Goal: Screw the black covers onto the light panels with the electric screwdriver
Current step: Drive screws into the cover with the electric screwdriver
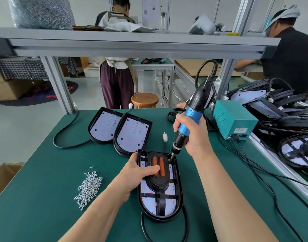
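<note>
A light panel (169,206) in a black housing lies on the green mat in front of me. On it sits a black cover (161,182) with two orange strips. My left hand (141,172) presses on the cover, thumb across the orange strips, fingers on the panel's left edge. My right hand (193,135) grips the blue and black electric screwdriver (190,117), tilted, with its bit tip at the cover's upper right corner. Two more light panels (104,126) (132,135) without covers lie farther back, side by side.
A pile of silver screws (88,186) lies to the left. A teal power box (234,117) stands at the right, cables trailing over the mat. Stacked panels (280,109) fill the right side. A shelf beam (132,44) spans overhead. Two people stand beyond the bench.
</note>
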Motion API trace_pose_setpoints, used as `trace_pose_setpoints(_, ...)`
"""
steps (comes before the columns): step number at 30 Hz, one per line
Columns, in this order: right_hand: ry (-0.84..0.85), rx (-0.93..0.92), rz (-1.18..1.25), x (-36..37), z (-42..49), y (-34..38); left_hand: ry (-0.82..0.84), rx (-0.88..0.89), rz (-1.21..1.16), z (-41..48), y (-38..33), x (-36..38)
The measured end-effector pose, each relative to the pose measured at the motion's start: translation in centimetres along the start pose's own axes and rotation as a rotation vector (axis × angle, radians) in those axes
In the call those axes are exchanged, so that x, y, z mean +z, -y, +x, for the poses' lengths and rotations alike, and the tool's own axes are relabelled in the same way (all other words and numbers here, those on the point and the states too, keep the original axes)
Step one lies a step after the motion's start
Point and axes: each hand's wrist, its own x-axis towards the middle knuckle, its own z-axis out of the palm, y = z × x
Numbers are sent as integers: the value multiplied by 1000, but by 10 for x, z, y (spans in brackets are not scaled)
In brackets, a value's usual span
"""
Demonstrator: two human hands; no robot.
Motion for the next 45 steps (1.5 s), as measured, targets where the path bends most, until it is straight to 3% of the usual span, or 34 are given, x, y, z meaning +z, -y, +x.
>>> trace_pose_setpoints(12,-97,-33,60,-9,-8,1,12,-19,38,0,-1,-1)
trace_pose_setpoints(18,4,-36,115,-15,-5,8,11,-24,61,0,-1,-1)
trace_pose_setpoints(29,-213,-50,106,-17,-6,8,15,-25,52,-1,-2,0)
trace_pose_setpoints(39,-86,-13,-56,2,-5,6,7,-10,31,-2,-3,5)
trace_pose_setpoints(41,-183,-10,-77,6,-3,5,-1,-10,29,-2,-3,5)
trace_pose_setpoints(45,-571,-6,-45,10,3,0,-24,-15,32,-4,-3,6)
